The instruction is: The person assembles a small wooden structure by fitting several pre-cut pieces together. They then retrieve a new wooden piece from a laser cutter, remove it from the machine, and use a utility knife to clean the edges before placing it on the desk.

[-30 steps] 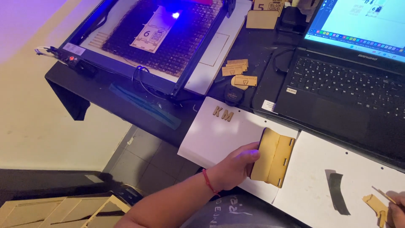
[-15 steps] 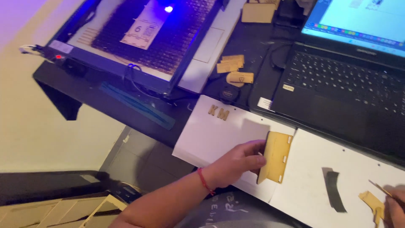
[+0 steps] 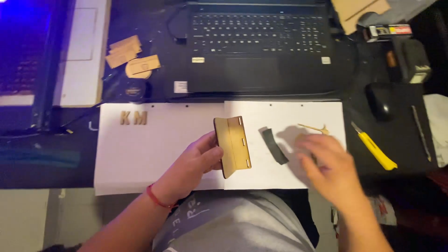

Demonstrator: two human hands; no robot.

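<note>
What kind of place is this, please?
Probably a small maker or hobby workbench: a laptop on a dark desk, cut wooden pieces, a yellow utility knife and white paper sheets.

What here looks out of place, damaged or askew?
Nothing looks damaged or spilled. The left hand holds a wooden panel over white paper; the right hand is blurred above a dark strip. Only the yellow knife lies askew on the desk; whether its blade is out is unclear.
</note>
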